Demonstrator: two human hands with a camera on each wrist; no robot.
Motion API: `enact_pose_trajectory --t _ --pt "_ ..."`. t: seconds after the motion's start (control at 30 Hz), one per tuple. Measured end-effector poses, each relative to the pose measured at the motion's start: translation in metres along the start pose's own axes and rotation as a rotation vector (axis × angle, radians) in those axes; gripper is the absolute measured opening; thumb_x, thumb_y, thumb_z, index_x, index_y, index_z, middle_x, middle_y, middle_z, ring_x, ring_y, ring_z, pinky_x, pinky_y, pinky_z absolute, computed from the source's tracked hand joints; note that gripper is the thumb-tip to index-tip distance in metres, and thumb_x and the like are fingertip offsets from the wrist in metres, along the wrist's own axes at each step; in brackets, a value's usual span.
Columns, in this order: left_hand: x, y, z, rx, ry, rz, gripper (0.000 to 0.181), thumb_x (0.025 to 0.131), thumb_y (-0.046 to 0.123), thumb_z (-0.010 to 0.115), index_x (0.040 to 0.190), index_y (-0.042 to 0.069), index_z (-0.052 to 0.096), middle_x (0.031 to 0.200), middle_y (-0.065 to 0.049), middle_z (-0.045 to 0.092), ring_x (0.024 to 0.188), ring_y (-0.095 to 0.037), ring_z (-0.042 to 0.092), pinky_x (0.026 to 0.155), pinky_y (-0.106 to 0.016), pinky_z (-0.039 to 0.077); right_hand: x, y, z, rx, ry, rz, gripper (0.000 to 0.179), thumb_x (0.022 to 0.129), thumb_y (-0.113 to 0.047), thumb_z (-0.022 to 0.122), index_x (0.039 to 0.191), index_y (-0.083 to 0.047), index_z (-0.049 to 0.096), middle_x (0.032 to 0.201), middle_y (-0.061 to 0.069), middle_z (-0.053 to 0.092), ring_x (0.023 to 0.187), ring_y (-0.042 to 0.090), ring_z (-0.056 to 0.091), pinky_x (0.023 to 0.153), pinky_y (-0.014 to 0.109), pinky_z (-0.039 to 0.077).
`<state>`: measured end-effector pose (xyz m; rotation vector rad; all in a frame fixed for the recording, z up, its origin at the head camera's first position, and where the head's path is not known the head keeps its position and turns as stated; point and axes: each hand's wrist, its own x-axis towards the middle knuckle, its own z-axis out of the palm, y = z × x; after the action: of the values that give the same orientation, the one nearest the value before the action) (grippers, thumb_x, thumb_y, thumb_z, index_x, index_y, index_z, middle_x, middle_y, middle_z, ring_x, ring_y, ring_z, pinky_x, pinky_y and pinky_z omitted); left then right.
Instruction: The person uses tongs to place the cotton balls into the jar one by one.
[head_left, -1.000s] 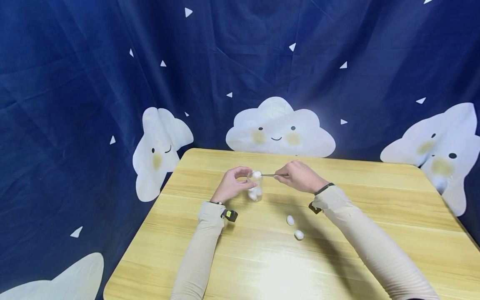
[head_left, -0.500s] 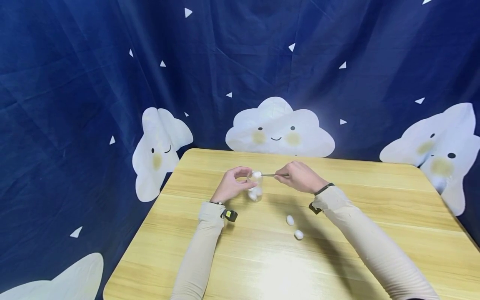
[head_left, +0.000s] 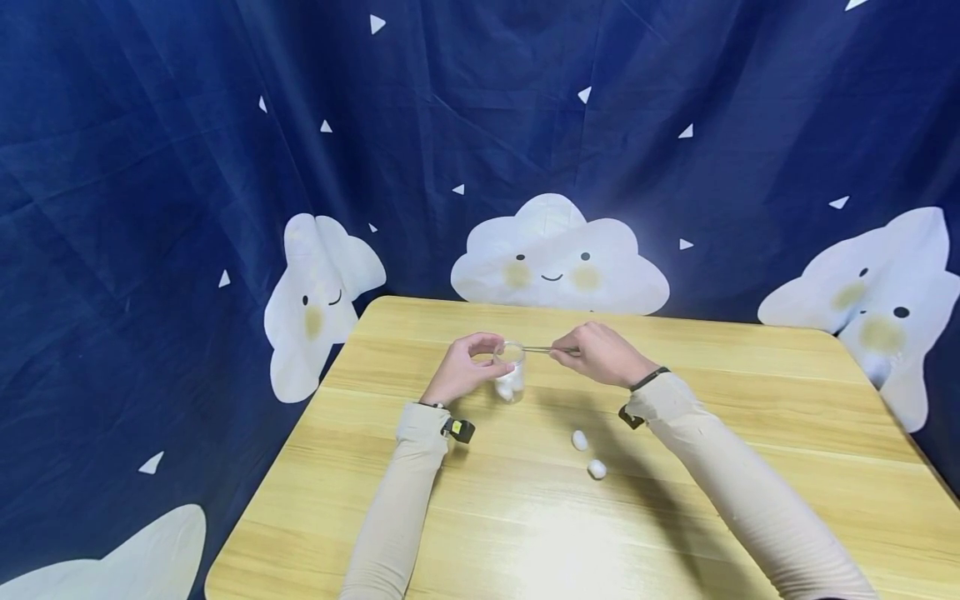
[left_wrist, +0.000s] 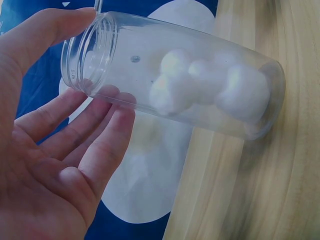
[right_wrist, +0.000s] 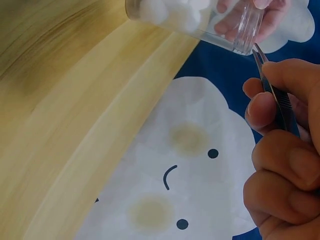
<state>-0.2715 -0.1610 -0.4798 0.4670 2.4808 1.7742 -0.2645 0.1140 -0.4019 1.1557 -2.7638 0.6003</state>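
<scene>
A clear plastic jar (left_wrist: pixel 137 70) stands on the table with its mouth uncovered. Several white cotton balls (left_wrist: pixel 242 92) lie in its lower part. My left hand (head_left: pixel 467 367) grips the jar near the rim, thumb on one side and fingers on the other. With my right hand (head_left: pixel 602 354) I pinch a pair of metal tweezers (right_wrist: pixel 280 97). The tips of the tweezers are at the jar's mouth, slightly apart, with nothing between them. Two more cotton balls, one (head_left: pixel 580 440) behind the other (head_left: pixel 597 469), lie on the table in front of the jar.
The wooden table (head_left: pixel 360 500) has rounded far corners. Close behind it hangs a dark blue curtain (head_left: pixel 420 125) printed with white clouds (head_left: pixel 558 242) and small triangles.
The cotton ball at the jar's mouth has left the tweezers and dropped into the jar. The tweezer tips have parted. Both hands have stayed nearly still.
</scene>
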Motion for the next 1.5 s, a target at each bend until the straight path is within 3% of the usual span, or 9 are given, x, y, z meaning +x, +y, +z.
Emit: enact_pose_trajectory --t 0.17,0.5,0.77,0.93,1.0,1.07,1.17,1.3,1.5 --pt "0.000 0.001 0.000 -0.001 0.000 0.004 0.051 0.083 0.031 0.089 0.127 0.015 0.068 0.130 -0.007 0.071 0.124 -0.025 0.067 0.102 -0.034 0.060 -0.004 0.001 -0.001 0.031 0.008 0.019 0.038 0.101 -0.018 0.067 0.066 -0.021 0.053 0.059 -0.013 0.037 0.055 0.002 0.038 0.053 0.020 0.031" --pt "-0.002 0.004 -0.001 0.007 0.004 0.002 0.049 0.083 0.029 0.089 0.126 0.018 0.069 0.128 -0.002 0.071 0.123 -0.023 0.067 0.103 -0.034 0.060 -0.023 0.008 0.003 0.055 0.002 0.089 0.030 0.102 -0.021 0.065 0.073 -0.019 0.062 0.061 -0.013 0.040 0.056 0.003 0.040 0.055 0.021 0.034" --pt "-0.002 0.002 -0.001 0.014 0.007 -0.006 0.049 0.082 0.032 0.089 0.125 0.019 0.070 0.127 -0.001 0.072 0.123 -0.024 0.067 0.103 -0.037 0.060 -0.050 0.017 0.011 0.065 -0.005 0.128 0.040 0.103 -0.024 0.064 0.067 -0.024 0.047 0.062 -0.014 0.028 0.055 -0.001 0.032 0.056 0.020 0.032" --pt "-0.002 0.002 -0.001 0.011 0.015 -0.009 0.048 0.081 0.032 0.090 0.124 0.020 0.070 0.126 0.000 0.072 0.123 -0.024 0.067 0.104 -0.038 0.060 -0.067 0.020 0.015 0.112 -0.011 0.169 0.023 0.102 -0.022 0.065 0.079 -0.022 0.066 0.066 -0.013 0.053 0.058 0.000 0.042 0.056 0.020 0.038" --pt "-0.002 0.002 -0.001 0.002 0.013 -0.007 0.049 0.081 0.030 0.090 0.124 0.019 0.070 0.126 -0.002 0.072 0.123 -0.024 0.067 0.103 -0.038 0.060 -0.075 0.021 0.016 0.119 -0.012 0.187 0.014 0.102 -0.022 0.065 0.094 -0.018 0.076 0.080 -0.006 0.072 0.066 0.003 0.059 0.062 0.024 0.052" --pt "-0.002 0.002 -0.001 -0.002 0.006 -0.004 0.049 0.081 0.030 0.089 0.124 0.017 0.070 0.128 -0.006 0.072 0.123 -0.025 0.067 0.103 -0.036 0.060 -0.082 0.022 0.018 0.122 -0.014 0.198 0.017 0.102 -0.023 0.065 0.107 -0.012 0.078 0.096 0.002 0.079 0.077 0.008 0.070 0.070 0.030 0.061" --pt "-0.002 0.002 0.000 -0.002 -0.001 -0.002 0.050 0.082 0.030 0.089 0.125 0.016 0.069 0.130 -0.010 0.071 0.123 -0.025 0.067 0.102 -0.035 0.060 -0.094 0.024 0.021 0.137 -0.014 0.213 0.023 0.102 -0.022 0.066 0.117 -0.009 0.077 0.103 0.006 0.080 0.083 0.008 0.072 0.074 0.031 0.063" --pt "-0.002 0.002 0.000 0.003 0.002 -0.001 0.051 0.081 0.031 0.089 0.125 0.017 0.069 0.129 -0.007 0.071 0.123 -0.024 0.067 0.103 -0.037 0.060 -0.107 0.025 0.025 0.189 -0.028 0.223 0.017 0.102 -0.021 0.065 0.107 -0.010 0.077 0.080 -0.002 0.072 0.061 -0.003 0.051 0.053 0.020 0.046" --pt "-0.001 0.003 0.000 0.005 0.008 0.001 0.050 0.082 0.031 0.089 0.126 0.018 0.069 0.128 -0.002 0.072 0.123 -0.025 0.067 0.105 -0.039 0.059 -0.128 0.024 0.031 0.206 -0.042 0.235 0.014 0.102 -0.019 0.066 0.105 -0.013 0.077 0.075 -0.006 0.067 0.057 -0.005 0.044 0.050 0.017 0.040"
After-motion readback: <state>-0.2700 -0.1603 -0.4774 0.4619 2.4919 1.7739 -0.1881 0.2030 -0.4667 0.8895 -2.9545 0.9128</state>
